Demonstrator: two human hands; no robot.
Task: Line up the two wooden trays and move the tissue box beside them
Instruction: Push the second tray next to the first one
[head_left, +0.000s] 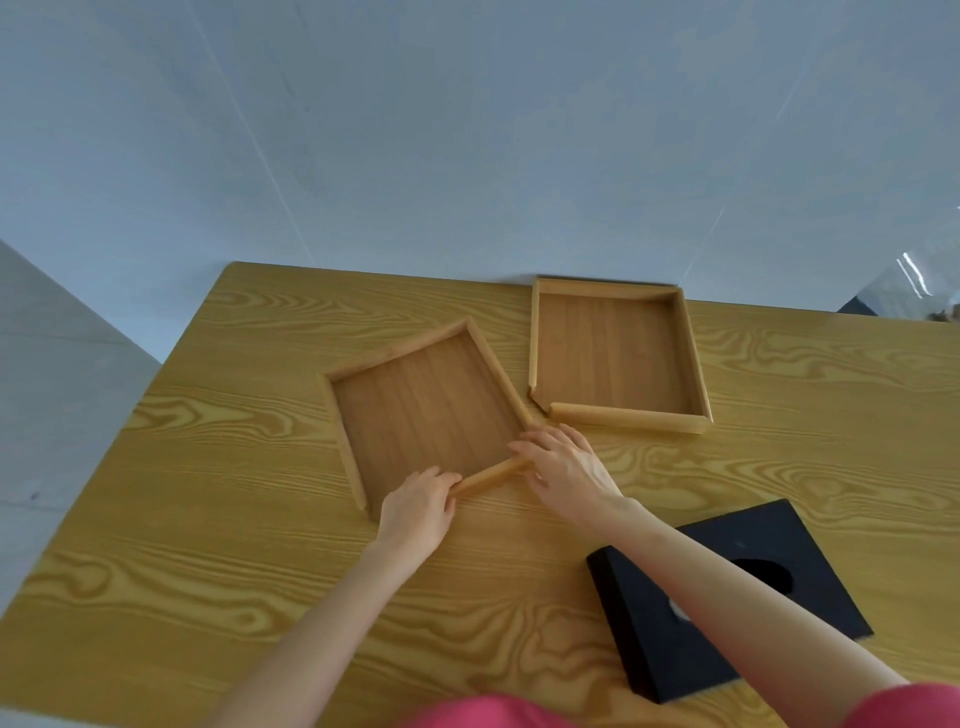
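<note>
Both hands, left hand (418, 501) and right hand (563, 467), pinch the near rim of the skewed shallow wooden tray (423, 410); better to turn it slowly until it is parallel to the straight wooden tray (610, 353).

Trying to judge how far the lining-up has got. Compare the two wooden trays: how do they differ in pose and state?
The left tray sits turned at an angle to the table edge; the right tray lies nearly square to it. The left hand and right hand are on the left tray's near rail; the right tray is untouched. The right tray sits farther back. Both are shallow, empty and rectangular.
</note>
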